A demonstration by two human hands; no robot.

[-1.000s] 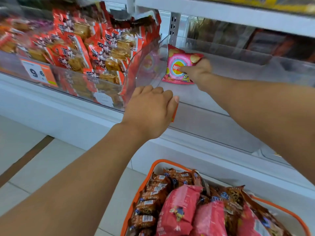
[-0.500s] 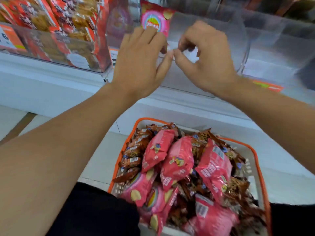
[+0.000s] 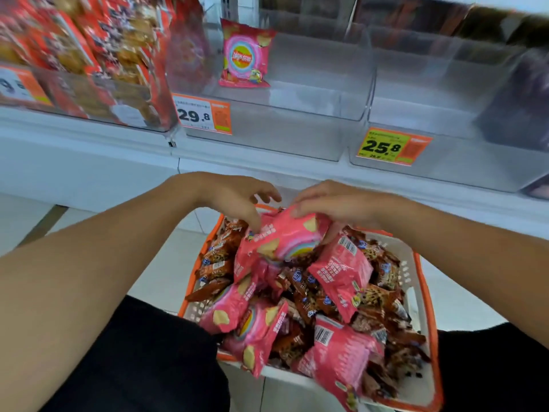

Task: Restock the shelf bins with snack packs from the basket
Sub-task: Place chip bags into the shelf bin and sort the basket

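Observation:
An orange-rimmed white basket (image 3: 425, 298) below me is heaped with pink chip packs and brown snack packs (image 3: 309, 295). Both hands are over its far end, holding one pink chip pack (image 3: 289, 237) that sits raised above the pile. My left hand (image 3: 237, 197) pinches its left edge with thumb and fingers. My right hand (image 3: 335, 203) grips its top right corner. One pink chip pack (image 3: 245, 55) stands alone at the back left of the middle clear shelf bin (image 3: 297, 135).
The left bin (image 3: 89, 63) is packed with red snack bags. The clear bin on the right (image 3: 445, 171) shows no packs. Price tags reading 29.8 (image 3: 202, 114) and 25.8 (image 3: 389, 147) hang on the bin fronts. My dark-clothed knees flank the basket.
Both hands have come down from the middle bin to the basket and taken hold of a pink chip pack. The first pink pack stays in the bin.

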